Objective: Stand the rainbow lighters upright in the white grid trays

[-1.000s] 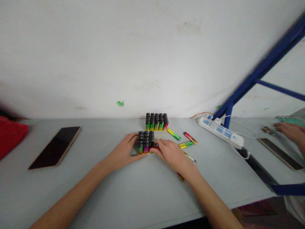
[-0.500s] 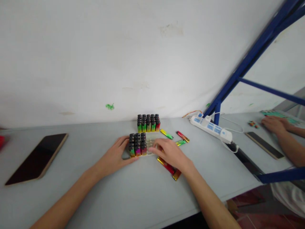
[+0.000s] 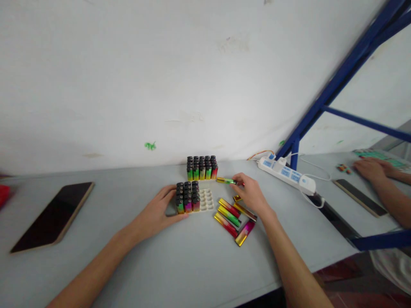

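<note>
My left hand [image 3: 159,209] is curved around the left side of a pale slotted tray [image 3: 207,199], thumb at its front edge and fingers behind. Upright lighters [image 3: 188,197] with black tops fill the tray's left columns; bare slots show on the right. My right hand [image 3: 250,192] pinches the right end of a yellow-green lighter [image 3: 224,180] lying behind the loose ones. Several loose lighters in red, green, gold and pink, such as a yellow-and-green lighter [image 3: 229,216], lie between the tray and my right forearm. My right fingertips are partly hidden.
Behind the tray stands a full block of upright lighters [image 3: 202,167] near the wall. A dark phone [image 3: 53,216] lies at left. A white power strip [image 3: 287,174] with cables and a blue metal frame [image 3: 308,117] are at right. Beyond it are another person's hands [image 3: 372,169].
My right hand has moved from the tray's slots rightward and back to the yellow-green lighter, uncovering slots and loose lighters. My left hand stays at the tray. The view has shifted slightly.
</note>
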### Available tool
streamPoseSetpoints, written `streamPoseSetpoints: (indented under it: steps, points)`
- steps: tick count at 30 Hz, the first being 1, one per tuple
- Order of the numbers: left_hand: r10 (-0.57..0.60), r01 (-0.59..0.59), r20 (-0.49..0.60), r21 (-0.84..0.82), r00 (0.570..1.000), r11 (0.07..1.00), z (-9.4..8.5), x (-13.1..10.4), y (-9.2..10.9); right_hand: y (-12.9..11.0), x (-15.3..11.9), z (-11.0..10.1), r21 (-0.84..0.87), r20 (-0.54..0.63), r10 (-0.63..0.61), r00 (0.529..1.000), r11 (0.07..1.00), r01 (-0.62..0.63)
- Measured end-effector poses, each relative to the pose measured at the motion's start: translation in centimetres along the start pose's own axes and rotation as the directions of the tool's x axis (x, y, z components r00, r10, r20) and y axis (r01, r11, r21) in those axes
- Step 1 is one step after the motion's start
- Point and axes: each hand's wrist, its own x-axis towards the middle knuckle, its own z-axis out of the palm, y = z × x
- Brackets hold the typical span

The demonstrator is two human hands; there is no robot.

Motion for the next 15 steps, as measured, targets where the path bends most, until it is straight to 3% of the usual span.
streamPoseSetpoints:
  steps: [3,6,9,11,13,15]
  points:
    - [-0.002,0.002,0.022,0.008,1.000,1.000,-0.3,0.0,-0.4,-0.8,0.1,-0.1,0.311,-0.086,0.055,0.995,0.950,-0.025]
    - [0.016,-0.017,0.048,0.007,0.999,1.000,-1.0,0.1,-0.7,-2.6,0.2,0.0,0.588,-0.137,0.162,0.977,0.808,-0.051]
    - [0.036,-0.037,0.047,0.017,0.998,0.999,-1.2,0.0,-0.8,-5.2,0.3,0.5,0.807,-0.071,0.234,0.970,0.585,-0.082]
    - [0.030,-0.031,0.041,0.035,0.999,0.999,-1.0,-0.1,-0.9,-7.0,0.6,0.9,0.885,0.029,0.192,0.981,0.452,-0.115]
    - [0.007,-0.009,0.038,0.044,0.999,0.999,-0.5,-0.1,-0.9,-8.6,1.2,1.2,0.897,0.102,0.112,0.988,0.418,-0.140]
    - [-0.029,0.028,0.021,0.043,0.999,0.999,-0.1,-0.1,-0.9,-9.7,1.9,1.7,0.862,0.128,0.048,0.991,0.489,-0.135]
